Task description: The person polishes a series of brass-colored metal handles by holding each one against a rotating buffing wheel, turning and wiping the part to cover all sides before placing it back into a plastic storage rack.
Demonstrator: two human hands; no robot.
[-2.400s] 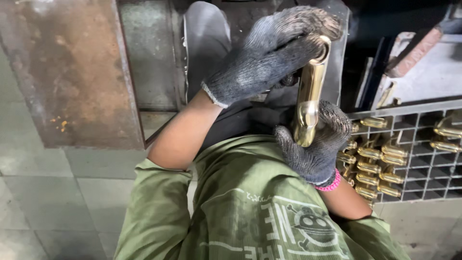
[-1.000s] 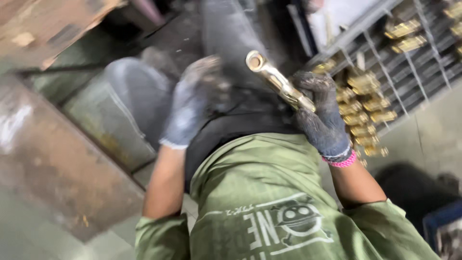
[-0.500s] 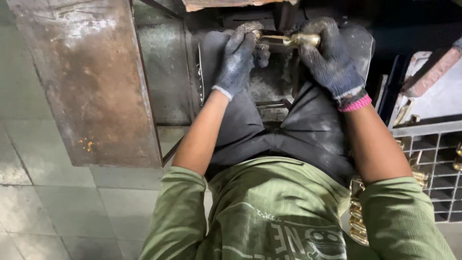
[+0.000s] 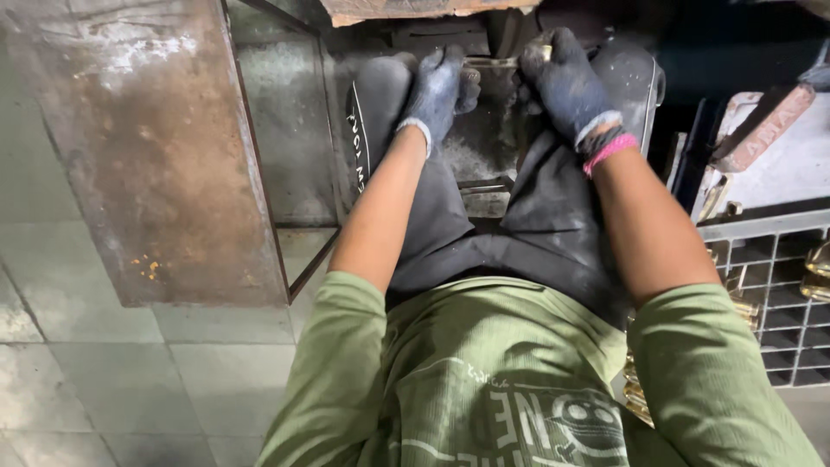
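Both my hands wear dark, dusty knit gloves and reach forward between my knees. My left hand [image 4: 439, 91] and my right hand [image 4: 566, 82] each grip one end of a long brass part [image 4: 494, 61], held level just under the edge of a grimy machine [image 4: 415, 9]. Most of the part is hidden by my fingers. A pink band circles my right wrist. I sit in dark trousers and a green shirt.
A rusty metal panel [image 4: 147, 147] stands at the left over a tiled floor [image 4: 95, 380]. A grey plastic crate [image 4: 769, 285] with several brass pieces sits at the right, and a white tray [image 4: 787, 164] lies behind it.
The brass part was first held upright near my chest, then swung forward. It now lies level in both hands, pushed a little further in under the machine's edge.
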